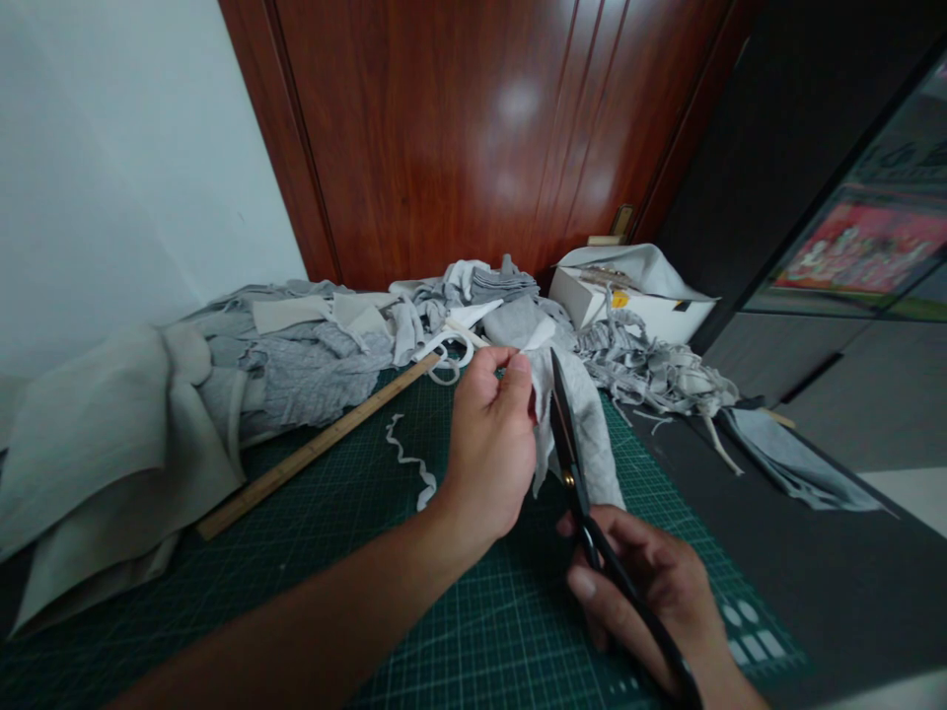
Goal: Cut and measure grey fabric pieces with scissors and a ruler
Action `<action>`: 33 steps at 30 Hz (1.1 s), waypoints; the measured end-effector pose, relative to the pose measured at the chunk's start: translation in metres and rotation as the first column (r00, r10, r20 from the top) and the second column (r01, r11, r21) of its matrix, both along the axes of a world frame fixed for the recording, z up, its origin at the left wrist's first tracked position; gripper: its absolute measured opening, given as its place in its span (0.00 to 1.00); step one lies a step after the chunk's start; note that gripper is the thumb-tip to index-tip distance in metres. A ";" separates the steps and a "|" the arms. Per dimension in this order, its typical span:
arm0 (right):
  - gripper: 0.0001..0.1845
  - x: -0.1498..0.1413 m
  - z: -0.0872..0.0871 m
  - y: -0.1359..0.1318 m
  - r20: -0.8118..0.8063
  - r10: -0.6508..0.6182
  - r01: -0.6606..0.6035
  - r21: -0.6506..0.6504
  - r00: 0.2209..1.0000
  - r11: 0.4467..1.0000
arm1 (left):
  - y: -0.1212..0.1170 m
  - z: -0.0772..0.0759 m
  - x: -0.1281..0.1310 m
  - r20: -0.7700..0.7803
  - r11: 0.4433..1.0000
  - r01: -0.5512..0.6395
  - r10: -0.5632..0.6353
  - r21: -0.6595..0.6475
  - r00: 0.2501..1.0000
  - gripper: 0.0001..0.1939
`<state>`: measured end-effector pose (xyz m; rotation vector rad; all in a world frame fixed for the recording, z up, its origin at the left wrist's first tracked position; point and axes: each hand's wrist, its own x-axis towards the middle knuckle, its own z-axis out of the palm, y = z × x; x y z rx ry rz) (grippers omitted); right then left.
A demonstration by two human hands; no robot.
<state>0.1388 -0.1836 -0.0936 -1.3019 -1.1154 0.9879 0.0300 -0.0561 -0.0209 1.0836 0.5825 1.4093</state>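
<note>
Pinched between the thumb and fingers of my left hand [492,444] is the edge of a light grey piece of fabric [592,424], which hangs down to the right over the mat. My right hand [651,592] is wrapped round the handles of black scissors [566,444]. Their blades point up and away, alongside the fabric and just right of my left fingers. Whether the blades touch the cloth I cannot tell. A thin curled fabric strip [410,459] lies on the green cutting mat [370,562], left of my left hand.
A wooden ruler [318,449] lies slanted at the left, near white-handled scissors [448,350]. Heaped grey fabric [318,365] runs along the back. Stiff pale sheets [96,424] stand at far left. A white box [651,311] and tangled scraps [658,370] are at right.
</note>
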 end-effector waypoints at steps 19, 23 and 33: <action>0.19 0.003 -0.003 0.000 0.058 0.011 -0.011 0.004 0.998 1.000 | -0.003 -0.005 0.001 0.018 0.999 -0.008 0.008 0.036 1.000 0.12; 0.20 0.003 0.000 0.001 0.032 0.034 -0.034 -0.017 0.999 0.999 | -0.002 -0.006 0.002 0.030 1.000 -0.012 0.012 0.025 0.999 0.13; 0.25 0.004 -0.008 0.001 -0.114 0.061 -0.051 0.094 0.992 0.994 | -0.009 -0.009 0.003 0.039 0.999 0.045 -0.045 0.012 0.998 0.14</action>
